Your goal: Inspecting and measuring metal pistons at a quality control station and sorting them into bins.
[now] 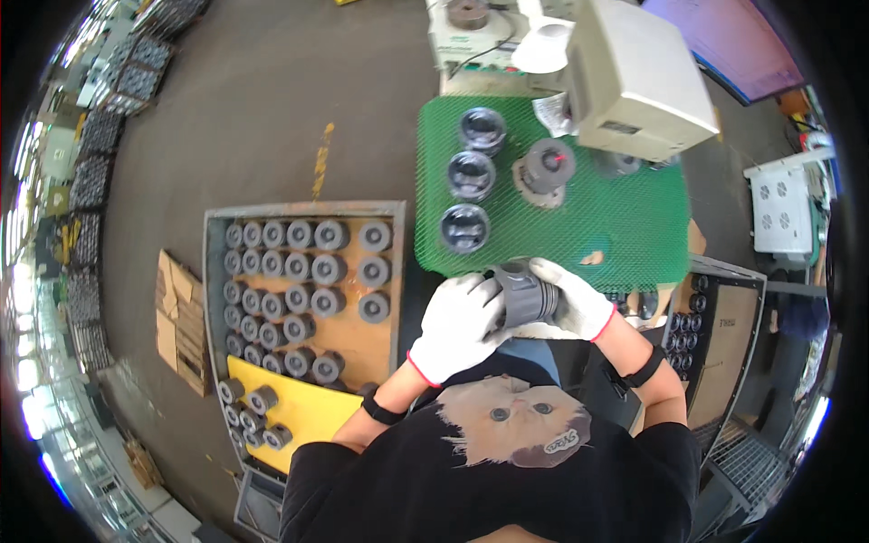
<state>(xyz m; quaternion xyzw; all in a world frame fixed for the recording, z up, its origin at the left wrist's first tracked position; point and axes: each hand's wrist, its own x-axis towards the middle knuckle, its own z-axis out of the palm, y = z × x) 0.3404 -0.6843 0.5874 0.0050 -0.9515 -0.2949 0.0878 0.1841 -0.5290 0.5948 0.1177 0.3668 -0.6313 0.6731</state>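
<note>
Between my two white-gloved hands, close to my chest, is a dark grey engine piston [525, 297] lying on its side, its ring grooves toward the right. My left hand [460, 324] closes on its left end, and my right hand [572, 299] wraps round its grooved end. Just beyond lies the green mesh mat [579, 240] on the bench. Three shiny pistons [465, 228] stand along its left side, open ends up. Right of them another grey piston [549, 166] sits on a round metal base [541, 193], with a red light spot on its top.
A beige box-shaped machine [638, 81] overhangs the mat's far right. On my left stands a metal-rimmed crate [398, 271] with rows of pistons and a yellow sheet [317, 407]. Another crate [724, 344] with pistons is at right. A white instrument [471, 45] stands behind the mat.
</note>
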